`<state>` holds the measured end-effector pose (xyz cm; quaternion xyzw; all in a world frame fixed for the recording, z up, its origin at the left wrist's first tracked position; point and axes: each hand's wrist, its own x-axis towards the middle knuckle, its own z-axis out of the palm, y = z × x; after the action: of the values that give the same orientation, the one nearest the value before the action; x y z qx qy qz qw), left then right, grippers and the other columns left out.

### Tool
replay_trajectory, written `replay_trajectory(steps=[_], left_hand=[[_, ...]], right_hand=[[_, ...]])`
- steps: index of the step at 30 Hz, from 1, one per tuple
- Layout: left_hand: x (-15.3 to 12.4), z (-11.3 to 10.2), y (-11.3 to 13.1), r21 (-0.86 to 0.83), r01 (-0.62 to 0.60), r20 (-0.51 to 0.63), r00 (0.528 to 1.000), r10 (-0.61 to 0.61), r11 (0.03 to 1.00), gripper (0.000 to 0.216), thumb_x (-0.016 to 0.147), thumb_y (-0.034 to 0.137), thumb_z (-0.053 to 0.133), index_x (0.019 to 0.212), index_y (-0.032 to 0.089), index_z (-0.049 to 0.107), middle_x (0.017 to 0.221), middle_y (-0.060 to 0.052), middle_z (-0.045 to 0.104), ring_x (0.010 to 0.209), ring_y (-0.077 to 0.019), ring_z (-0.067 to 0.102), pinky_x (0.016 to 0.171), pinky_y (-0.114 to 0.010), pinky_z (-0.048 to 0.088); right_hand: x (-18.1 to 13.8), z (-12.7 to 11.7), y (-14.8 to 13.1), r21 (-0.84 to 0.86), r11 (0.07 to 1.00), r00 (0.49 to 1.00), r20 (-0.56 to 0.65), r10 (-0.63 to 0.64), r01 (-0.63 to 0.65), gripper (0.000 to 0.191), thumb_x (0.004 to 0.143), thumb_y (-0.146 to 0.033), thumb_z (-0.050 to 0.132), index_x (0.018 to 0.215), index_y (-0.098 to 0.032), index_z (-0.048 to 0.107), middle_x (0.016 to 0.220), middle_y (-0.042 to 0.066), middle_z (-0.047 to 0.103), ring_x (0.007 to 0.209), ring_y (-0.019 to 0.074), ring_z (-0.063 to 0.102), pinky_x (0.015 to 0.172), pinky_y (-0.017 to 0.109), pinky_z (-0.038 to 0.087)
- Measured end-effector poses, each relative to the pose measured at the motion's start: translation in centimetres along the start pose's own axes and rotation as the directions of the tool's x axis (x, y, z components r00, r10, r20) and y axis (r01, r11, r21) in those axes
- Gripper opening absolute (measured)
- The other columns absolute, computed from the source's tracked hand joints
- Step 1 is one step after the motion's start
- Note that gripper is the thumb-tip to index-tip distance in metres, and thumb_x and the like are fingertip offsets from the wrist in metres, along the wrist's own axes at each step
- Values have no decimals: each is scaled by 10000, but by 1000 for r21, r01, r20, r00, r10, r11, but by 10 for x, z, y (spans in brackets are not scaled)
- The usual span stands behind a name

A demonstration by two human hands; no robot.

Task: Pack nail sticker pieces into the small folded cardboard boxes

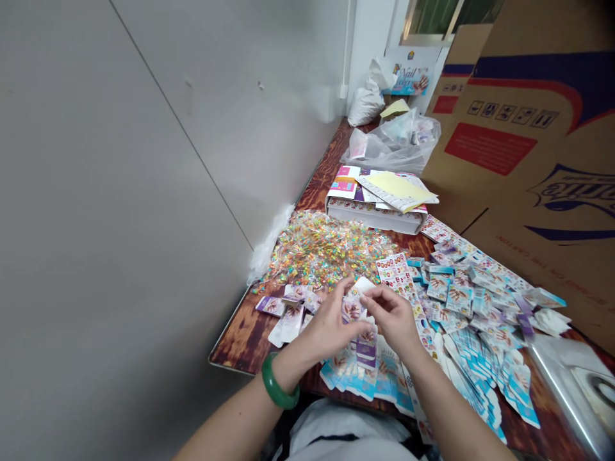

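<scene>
Between both hands is a small white and purple printed box [353,310], with its white flap up at the top. My left hand [327,323], with a green bangle above the wrist, is closed around the box from the left. At the flap side, the bent fingers of my right hand [394,315] pinch the box. Just below the hands a purple card box [366,353] lies over a fan of flat blue and white cartons [353,378]. Several purple and white boxes [291,320] rest beside my left hand. Sticker sheets [396,275] lie past my right hand.
A heap of small clear packets with colourful pieces [327,246] spreads behind the hands. Filled blue boxes [459,298] and fanned cartons [480,371] cover the right side. A white box of sheets [377,214], plastic bags [394,141] and large cardboard cartons [528,192] stand farther back. A grey wall [144,224] borders the left.
</scene>
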<state>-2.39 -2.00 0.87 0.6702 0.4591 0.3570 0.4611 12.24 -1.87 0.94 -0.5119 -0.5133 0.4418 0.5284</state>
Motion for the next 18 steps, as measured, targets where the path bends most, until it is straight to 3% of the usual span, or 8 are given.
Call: replay_trajectory(steps=[3, 8, 14, 18], left_hand=[[-1, 10, -2, 204, -51, -83, 994, 69, 978, 650, 744, 195, 592, 1319, 189, 290, 1325, -129, 431, 1245, -258, 400, 1026, -449, 346], [1, 12, -10, 381, -97, -121, 981, 154, 919, 487, 796, 172, 493, 1256, 162, 334, 1220, -140, 502, 1183, -264, 460, 973, -475, 398], [1, 11, -11, 506, -143, -120, 965, 234, 851, 576, 768, 123, 482, 1303, 162, 270, 1274, -145, 465, 1196, -275, 447, 988, -485, 392], [0, 9, -5, 506, -147, -127, 962, 242, 850, 583, 763, 119, 484, 1302, 157, 267, 1259, -147, 470, 1188, -273, 449, 980, -473, 402]], right_hand=[[2, 5, -1, 49, 998, 999, -39, -29, 31, 276, 691, -284, 691, 962, -234, 668, 746, 6, 628, 625, 140, 561, 569, 265, 459], [1, 4, -5, -138, 967, 976, 59, -208, 214, 131, 735, -250, 662, 847, -239, 730, 877, 49, 691, 837, 196, 622, 697, 302, 489], [9, 5, -20, 3, 999, 999, -8, -40, 40, 129, 686, -315, 695, 741, -201, 717, 681, 22, 685, 633, 168, 614, 594, 290, 492], [10, 8, -27, 20, 997, 997, -20, -75, 75, 101, 680, -294, 697, 684, -193, 703, 646, 12, 667, 589, 143, 583, 560, 263, 467]])
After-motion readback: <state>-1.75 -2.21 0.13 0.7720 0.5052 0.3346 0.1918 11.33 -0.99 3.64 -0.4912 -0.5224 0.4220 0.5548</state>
